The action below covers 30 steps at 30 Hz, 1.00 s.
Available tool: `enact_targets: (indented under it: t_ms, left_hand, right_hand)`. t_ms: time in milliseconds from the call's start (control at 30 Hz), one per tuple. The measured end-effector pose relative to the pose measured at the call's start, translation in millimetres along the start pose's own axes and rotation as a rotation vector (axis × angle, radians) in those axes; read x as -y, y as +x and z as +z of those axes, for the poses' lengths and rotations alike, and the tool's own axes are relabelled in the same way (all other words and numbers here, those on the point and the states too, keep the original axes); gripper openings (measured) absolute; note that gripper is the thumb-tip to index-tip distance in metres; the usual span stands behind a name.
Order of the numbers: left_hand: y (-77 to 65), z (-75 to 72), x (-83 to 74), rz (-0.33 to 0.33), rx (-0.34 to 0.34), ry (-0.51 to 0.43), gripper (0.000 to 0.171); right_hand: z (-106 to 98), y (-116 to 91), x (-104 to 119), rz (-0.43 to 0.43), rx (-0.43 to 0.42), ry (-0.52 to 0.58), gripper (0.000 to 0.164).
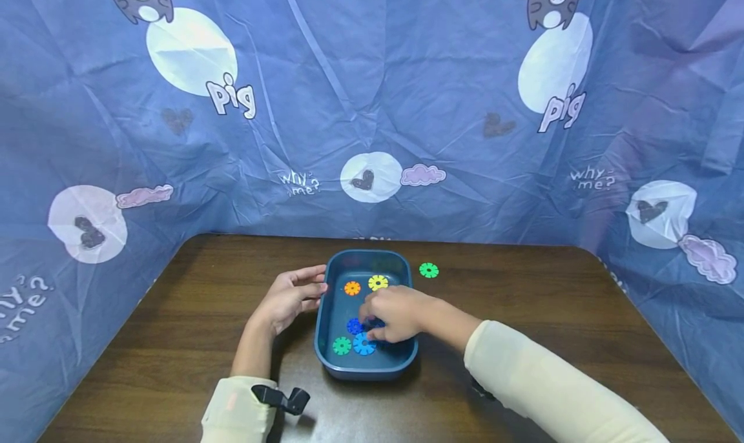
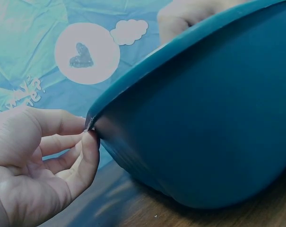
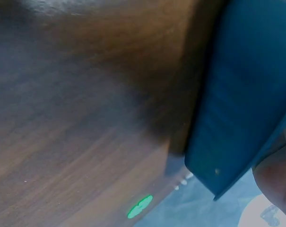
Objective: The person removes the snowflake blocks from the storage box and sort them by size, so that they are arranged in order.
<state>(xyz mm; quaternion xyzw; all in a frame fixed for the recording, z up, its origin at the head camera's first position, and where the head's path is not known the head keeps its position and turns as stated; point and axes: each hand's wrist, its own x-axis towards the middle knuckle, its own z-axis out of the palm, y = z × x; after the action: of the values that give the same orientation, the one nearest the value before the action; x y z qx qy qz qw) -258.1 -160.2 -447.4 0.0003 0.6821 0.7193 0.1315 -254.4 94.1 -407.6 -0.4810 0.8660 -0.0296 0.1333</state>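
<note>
A deep blue plastic bin (image 1: 366, 370) sits on the table with flower-shaped plastic discs inside. My left hand (image 1: 286, 302) is at its left side; in the left wrist view the thumb and fingers pinch the bin's rim (image 2: 133, 78). Reaching over the right wall, my right hand (image 1: 401, 315) has its fingers bent down among the discs. Around its fingertips lie a dark blue disc (image 1: 354, 326) and a light blue disc (image 1: 364, 345). Whether the fingers hold a disc is hidden. Also inside are a green disc (image 1: 341, 346), an orange disc (image 1: 352, 288) and a yellow disc (image 1: 378, 282).
Outside the bin, a bright green disc (image 1: 429, 270) lies on the wooden table (image 1: 523, 288), beyond the right forearm. A blue printed cloth (image 1: 465, 139) hangs behind the table and along both sides. The left sleeve carries a black strap mount (image 1: 281, 399).
</note>
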Motion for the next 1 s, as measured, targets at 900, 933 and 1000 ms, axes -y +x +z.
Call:
enact_targets:
  t_ms: [900,933,1000]
  left_hand:
    - [1.2,-0.7,1.5,0.009,0.005,-0.02,0.053]
    - [1.1,-0.7,1.5,0.007,0.005,-0.019,0.052]
    - [1.2,-0.8,1.6,0.006,0.007,-0.019,0.052]
  right_hand:
    - [8,17,7,0.043,0.067,0.29,0.031]
    - [8,18,7,0.042,0.073,0.295,0.032]
    - [8,18,8,0.045,0.081,0.301,0.033]
